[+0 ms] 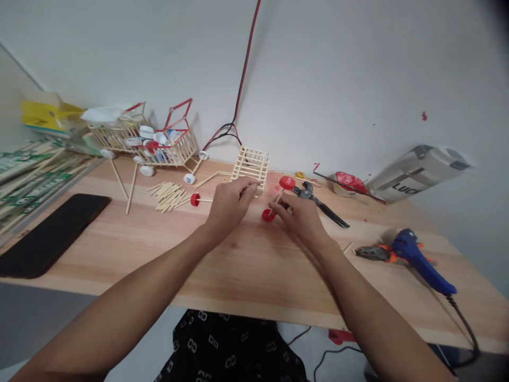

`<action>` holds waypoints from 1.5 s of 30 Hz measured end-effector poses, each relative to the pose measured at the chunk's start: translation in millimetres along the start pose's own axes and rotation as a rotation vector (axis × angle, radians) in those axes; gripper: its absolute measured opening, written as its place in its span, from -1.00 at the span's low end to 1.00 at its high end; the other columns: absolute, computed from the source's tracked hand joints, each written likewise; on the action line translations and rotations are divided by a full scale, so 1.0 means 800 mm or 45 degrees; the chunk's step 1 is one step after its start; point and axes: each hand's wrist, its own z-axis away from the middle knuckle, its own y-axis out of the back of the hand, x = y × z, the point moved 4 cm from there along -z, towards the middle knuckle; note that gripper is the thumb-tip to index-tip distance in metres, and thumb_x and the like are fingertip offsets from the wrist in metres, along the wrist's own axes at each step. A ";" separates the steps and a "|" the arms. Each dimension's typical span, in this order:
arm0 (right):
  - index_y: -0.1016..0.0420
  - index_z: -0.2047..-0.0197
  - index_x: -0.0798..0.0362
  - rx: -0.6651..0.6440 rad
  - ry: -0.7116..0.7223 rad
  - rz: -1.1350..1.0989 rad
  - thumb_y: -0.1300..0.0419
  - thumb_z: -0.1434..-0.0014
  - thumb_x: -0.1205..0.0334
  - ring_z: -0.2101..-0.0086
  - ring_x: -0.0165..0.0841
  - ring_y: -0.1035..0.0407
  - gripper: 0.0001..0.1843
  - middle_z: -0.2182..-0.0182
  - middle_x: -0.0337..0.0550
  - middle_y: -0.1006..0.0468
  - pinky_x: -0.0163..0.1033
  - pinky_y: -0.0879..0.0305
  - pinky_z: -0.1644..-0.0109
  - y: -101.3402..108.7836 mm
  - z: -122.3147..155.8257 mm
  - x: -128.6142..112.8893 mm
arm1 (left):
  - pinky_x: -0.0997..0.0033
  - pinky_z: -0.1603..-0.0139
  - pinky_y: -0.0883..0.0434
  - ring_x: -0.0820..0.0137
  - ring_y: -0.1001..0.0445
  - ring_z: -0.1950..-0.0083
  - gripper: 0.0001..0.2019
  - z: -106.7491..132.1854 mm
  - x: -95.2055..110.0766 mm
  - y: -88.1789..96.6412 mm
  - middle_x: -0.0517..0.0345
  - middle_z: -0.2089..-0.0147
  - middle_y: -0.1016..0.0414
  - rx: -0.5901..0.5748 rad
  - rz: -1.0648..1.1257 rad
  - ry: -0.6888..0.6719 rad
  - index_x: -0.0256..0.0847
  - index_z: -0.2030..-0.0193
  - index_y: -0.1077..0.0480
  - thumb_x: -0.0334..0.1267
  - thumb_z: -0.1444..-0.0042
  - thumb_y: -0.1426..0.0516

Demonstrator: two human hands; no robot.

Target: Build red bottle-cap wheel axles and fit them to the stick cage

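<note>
My right hand [300, 215] pinches a wooden stick axle [279, 196], tilted above the table, with a red bottle cap [287, 183] at its upper end and another red cap [268, 215] at the lower one. To its left, my left hand [233, 204] is closed at the near edge of a small stick frame [251, 165], a grid of thin wooden sticks. The fingers hide that edge. Beside the left hand lies one more red cap [194, 200] on a stick, whose other end is hidden behind the hand.
Finished-looking stick carts [178, 148] with bottle caps stand at the back left. Cut sticks [169, 196] and a black phone [51, 233] lie left. Rightward are black-handled pliers [318, 204], a red paint cup [350, 183], a can [417, 172] and a blue glue gun [421, 260].
</note>
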 end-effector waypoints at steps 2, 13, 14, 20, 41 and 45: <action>-0.38 0.50 0.05 -0.012 0.022 0.004 -0.13 -0.22 0.13 0.55 -0.44 -0.20 -0.71 0.60 -0.28 -0.39 -0.31 -0.03 0.43 -0.001 0.000 -0.002 | 0.45 0.29 -0.31 0.45 -0.43 0.36 -0.79 0.000 -0.001 -0.001 0.18 0.37 -0.55 -0.007 -0.004 0.005 -0.23 0.24 -0.50 -0.33 -0.22 -0.02; -0.44 0.47 0.06 -0.058 0.008 -0.013 -0.12 -0.23 0.15 0.54 -0.43 -0.21 -0.73 0.58 -0.25 -0.43 -0.31 -0.02 0.43 -0.002 0.001 -0.006 | 0.46 0.34 -0.27 0.47 -0.39 0.41 -0.79 0.001 -0.003 -0.003 0.18 0.40 -0.54 -0.014 0.000 0.014 -0.23 0.28 -0.52 -0.33 -0.21 -0.04; -0.43 0.47 0.06 -0.055 0.008 -0.019 -0.12 -0.23 0.16 0.54 -0.43 -0.21 -0.73 0.59 -0.25 -0.42 -0.31 -0.02 0.43 -0.002 0.001 -0.005 | 0.46 0.34 -0.27 0.48 -0.39 0.42 -0.79 0.001 -0.003 -0.003 0.19 0.40 -0.53 -0.017 0.001 0.018 -0.23 0.28 -0.52 -0.33 -0.21 -0.04; -0.40 0.49 0.07 -0.056 -0.009 -0.042 -0.12 -0.23 0.14 0.55 -0.44 -0.20 -0.71 0.60 -0.27 -0.39 -0.32 -0.02 0.43 -0.005 0.000 -0.002 | 0.46 0.32 -0.25 0.49 -0.36 0.42 -0.80 0.001 -0.005 -0.005 0.21 0.43 -0.50 -0.029 0.022 0.022 -0.23 0.28 -0.51 -0.33 -0.22 -0.04; -0.35 0.52 0.07 -0.052 -0.016 -0.053 -0.13 -0.22 0.16 0.56 -0.46 -0.14 -0.70 0.63 -0.31 -0.31 -0.32 0.02 0.45 -0.006 0.000 -0.004 | 0.42 0.43 -0.07 0.50 -0.13 0.52 -0.59 -0.003 0.007 0.008 0.29 0.64 -0.11 0.078 -0.004 0.022 -0.23 0.65 -0.11 -0.26 -0.21 -0.06; -0.33 0.53 0.06 -0.044 -0.015 -0.072 -0.13 -0.22 0.14 0.56 -0.47 -0.13 -0.69 0.63 -0.31 -0.30 -0.32 0.02 0.45 -0.007 0.000 -0.002 | 0.41 0.46 -0.03 0.51 -0.05 0.54 -0.55 -0.004 0.006 0.012 0.30 0.64 -0.01 0.129 0.079 0.045 -0.23 0.65 -0.02 -0.19 -0.23 -0.05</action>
